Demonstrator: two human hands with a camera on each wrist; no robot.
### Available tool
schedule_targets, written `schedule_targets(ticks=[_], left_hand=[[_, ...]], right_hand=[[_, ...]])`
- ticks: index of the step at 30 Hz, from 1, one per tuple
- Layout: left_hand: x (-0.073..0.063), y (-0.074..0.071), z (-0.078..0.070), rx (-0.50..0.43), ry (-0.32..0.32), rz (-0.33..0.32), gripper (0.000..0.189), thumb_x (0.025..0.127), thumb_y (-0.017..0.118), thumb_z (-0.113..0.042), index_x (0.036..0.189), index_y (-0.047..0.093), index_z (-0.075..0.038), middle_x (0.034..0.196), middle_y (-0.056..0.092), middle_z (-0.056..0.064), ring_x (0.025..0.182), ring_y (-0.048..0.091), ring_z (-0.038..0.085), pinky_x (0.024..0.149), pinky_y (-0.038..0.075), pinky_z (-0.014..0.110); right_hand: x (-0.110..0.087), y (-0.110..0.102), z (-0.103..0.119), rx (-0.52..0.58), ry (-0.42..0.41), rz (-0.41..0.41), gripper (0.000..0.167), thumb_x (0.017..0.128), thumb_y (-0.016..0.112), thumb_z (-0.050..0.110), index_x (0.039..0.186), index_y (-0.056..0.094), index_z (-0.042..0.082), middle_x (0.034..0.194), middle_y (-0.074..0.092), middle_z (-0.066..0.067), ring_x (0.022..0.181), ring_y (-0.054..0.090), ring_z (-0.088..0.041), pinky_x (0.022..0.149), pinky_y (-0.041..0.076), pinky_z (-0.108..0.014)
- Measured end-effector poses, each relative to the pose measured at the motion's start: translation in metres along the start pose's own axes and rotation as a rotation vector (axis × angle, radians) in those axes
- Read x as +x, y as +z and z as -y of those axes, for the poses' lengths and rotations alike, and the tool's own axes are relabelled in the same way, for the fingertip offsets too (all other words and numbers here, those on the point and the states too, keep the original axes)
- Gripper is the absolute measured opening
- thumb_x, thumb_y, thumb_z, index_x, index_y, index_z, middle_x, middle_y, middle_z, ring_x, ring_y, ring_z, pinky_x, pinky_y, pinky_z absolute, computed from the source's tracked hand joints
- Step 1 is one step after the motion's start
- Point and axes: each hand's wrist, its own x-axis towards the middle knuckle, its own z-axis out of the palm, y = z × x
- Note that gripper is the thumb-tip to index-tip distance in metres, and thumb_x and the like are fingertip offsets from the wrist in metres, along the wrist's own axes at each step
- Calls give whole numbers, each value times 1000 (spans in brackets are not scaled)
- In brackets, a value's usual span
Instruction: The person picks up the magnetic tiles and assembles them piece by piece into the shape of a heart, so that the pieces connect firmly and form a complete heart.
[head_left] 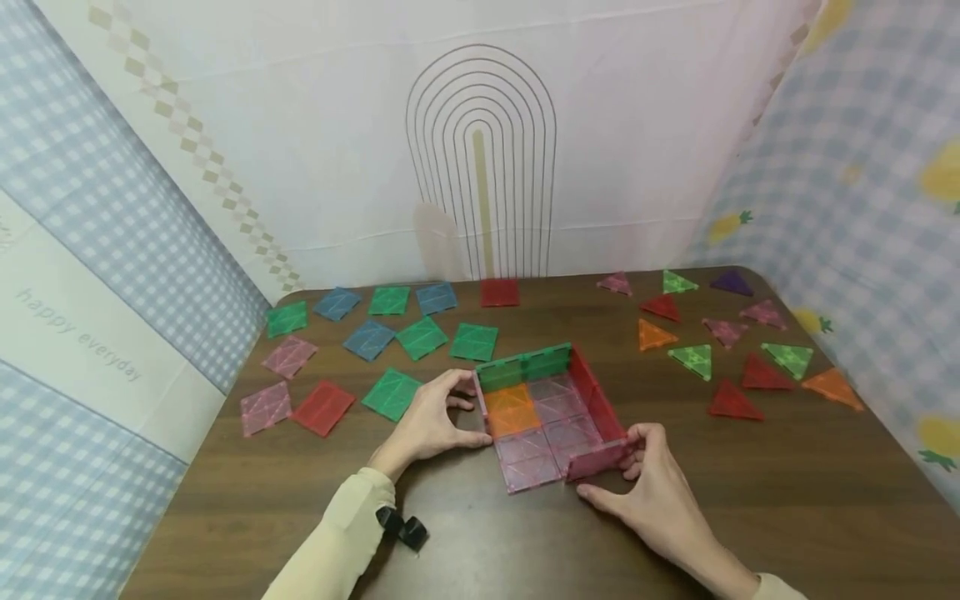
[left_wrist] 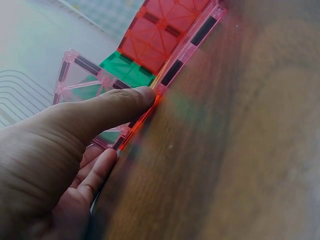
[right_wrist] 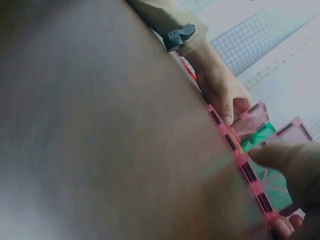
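A low box of translucent magnetic tiles sits mid-table. Its floor has an orange tile (head_left: 513, 410) at the back left and three pink tiles (head_left: 527, 461). Green tiles (head_left: 525, 367) stand along the back, red tiles (head_left: 595, 398) along the right. My left hand (head_left: 431, 421) holds the upright pink tile (left_wrist: 75, 80) on the left side between thumb and fingers, the thumb at its near end. At the front right, my right hand (head_left: 663, 492) grips another upright pink tile (head_left: 596, 460), with thumb near its left end and fingers at its right.
Square tiles in green (head_left: 392, 393), blue (head_left: 369, 340), pink (head_left: 266, 408) and red (head_left: 324, 407) lie flat to the left and behind. Several triangular tiles, such as a red one (head_left: 735, 402) and an orange one (head_left: 834, 387), are scattered on the right. Fabric (head_left: 337, 167) hangs behind the table.
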Motion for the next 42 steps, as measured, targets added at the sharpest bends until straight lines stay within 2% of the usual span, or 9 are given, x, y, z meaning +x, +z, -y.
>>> schedule_targets(ticks=[5, 8, 12, 20, 23, 26, 32, 38, 42], left_hand=[[5, 8, -1, -97, 15, 26, 97, 79, 104, -16, 161, 52, -3, 157, 59, 16, 130, 74, 26, 108, 60, 36], [14, 14, -2, -144, 43, 51, 97, 82, 101, -10, 163, 49, -2, 160, 56, 17, 134, 72, 29, 108, 59, 34], [31, 23, -6, -171, 72, 86, 94, 84, 99, -6, 164, 49, -2, 160, 57, 16, 135, 71, 31, 107, 59, 32], [72, 47, -20, -123, 129, 144, 95, 84, 99, -5, 164, 48, 0, 161, 55, 16, 136, 70, 29, 107, 59, 28], [84, 31, -24, 39, 123, 129, 104, 82, 103, -18, 168, 46, -6, 165, 54, 13, 141, 66, 28, 115, 54, 34], [94, -4, -19, 203, 111, 72, 112, 79, 105, -30, 171, 43, -11, 168, 52, 12, 151, 56, 32, 125, 46, 48], [95, -63, 6, 349, -51, 68, 110, 86, 100, -32, 173, 37, -9, 176, 40, 17, 163, 35, 43, 130, 35, 64], [96, -75, 28, 332, -65, 185, 97, 96, 91, -32, 173, 37, -7, 179, 35, 18, 166, 31, 42, 130, 35, 63], [97, -71, 31, 325, -38, 181, 88, 98, 88, -29, 170, 43, -7, 175, 43, 17, 163, 36, 41, 128, 38, 63]], right_hand=[[5, -21, -28, 292, -221, 114, 96, 88, 96, 11, 157, 29, 3, 143, 47, -18, 120, 53, -14, 96, 47, -19], [20, -36, -47, 556, -349, 213, 78, 104, 64, -6, 167, 19, 1, 156, 37, -23, 136, 46, -18, 105, 41, -22], [51, -49, -64, 820, -408, 326, 60, 115, 19, 1, 173, 4, 0, 172, 27, -16, 156, 31, -23, 118, 30, -31], [93, -53, -72, 848, -408, 284, 59, 118, 12, 14, 173, 2, -5, 176, 2, -27, 162, 13, -20, 121, 22, -25], [96, -51, -71, 856, -397, 266, 58, 119, 14, 16, 173, 5, -6, 174, -2, -28, 161, 11, -19, 120, 21, -25], [99, -46, -69, 865, -386, 268, 58, 120, 15, 18, 172, 7, -6, 174, 0, -27, 159, 13, -21, 118, 22, -25], [102, -41, -65, 865, -358, 289, 58, 121, 17, 20, 172, 8, -6, 174, 6, -21, 158, 16, -19, 118, 23, -23], [103, -44, -66, 875, -356, 272, 57, 121, 18, 19, 171, 10, -7, 172, 13, -19, 157, 21, -21, 119, 25, -23], [103, -46, -68, 873, -357, 275, 56, 121, 18, 18, 172, 11, -6, 171, 16, -19, 159, 24, -20, 120, 28, -22]])
